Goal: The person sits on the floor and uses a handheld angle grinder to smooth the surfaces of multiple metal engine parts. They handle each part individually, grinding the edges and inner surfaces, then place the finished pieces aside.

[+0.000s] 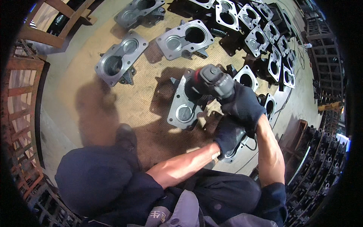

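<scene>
I hold a dark handheld power tool (217, 81) that looks like an angle grinder, its head over a metal casting (175, 111). My right hand (245, 106), in a dark glove, is closed round the tool's body just behind the head. Lower down, my left hand (228, 136), gloved too, is closed round the rear of the tool. The casting has a flat silver flange with a shallow round recess at its near end. The tool hides much of its far end, and whether the tool touches it I cannot tell.
Similar castings lie on the tan floor sheet (132, 109) ahead, among them one casting (121, 58) at left and another (185, 39) farther off. Several more crowd the far right. A cable trails at right. Rusty crates (24, 90) stand at left, racks of dark parts (321, 159) at right.
</scene>
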`<state>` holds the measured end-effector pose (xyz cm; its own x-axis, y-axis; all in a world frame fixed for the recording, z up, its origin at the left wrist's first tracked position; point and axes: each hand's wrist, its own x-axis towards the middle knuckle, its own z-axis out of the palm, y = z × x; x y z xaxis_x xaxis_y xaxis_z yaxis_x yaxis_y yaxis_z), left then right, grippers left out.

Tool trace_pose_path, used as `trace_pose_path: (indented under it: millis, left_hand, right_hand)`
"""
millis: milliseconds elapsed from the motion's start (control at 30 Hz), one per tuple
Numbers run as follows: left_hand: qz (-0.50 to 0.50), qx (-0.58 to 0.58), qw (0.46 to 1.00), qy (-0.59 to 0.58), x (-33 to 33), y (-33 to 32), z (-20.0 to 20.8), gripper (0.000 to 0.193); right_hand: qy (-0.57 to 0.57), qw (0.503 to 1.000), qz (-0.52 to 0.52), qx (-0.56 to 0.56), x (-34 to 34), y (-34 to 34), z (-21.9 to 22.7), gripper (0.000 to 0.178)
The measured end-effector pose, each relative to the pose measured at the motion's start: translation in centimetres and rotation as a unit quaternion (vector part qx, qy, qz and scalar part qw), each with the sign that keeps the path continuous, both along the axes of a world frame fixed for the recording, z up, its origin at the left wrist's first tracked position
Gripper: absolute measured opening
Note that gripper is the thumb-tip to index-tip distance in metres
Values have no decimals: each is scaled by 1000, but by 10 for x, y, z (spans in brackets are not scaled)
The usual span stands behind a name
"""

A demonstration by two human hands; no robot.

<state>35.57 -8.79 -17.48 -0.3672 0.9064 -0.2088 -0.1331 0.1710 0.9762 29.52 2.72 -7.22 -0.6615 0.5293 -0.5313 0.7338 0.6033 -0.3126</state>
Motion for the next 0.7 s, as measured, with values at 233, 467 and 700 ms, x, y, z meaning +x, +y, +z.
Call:
trace_pose_path:
  millis: [233,467,700]
  left_hand:
    - [30,30,952,-304,10,1,-13,35]
    - [121,66,962,-234,14,10,-37,29]
    - [107,46,985,-124,-7,-4,-21,29]
  right_hand:
    - [34,999,5,-36,5,-3,-17,57]
    - [40,999,17,4,-17,-14,-1,53]
    - [42,999,10,-23,-13,-12,-14,55]
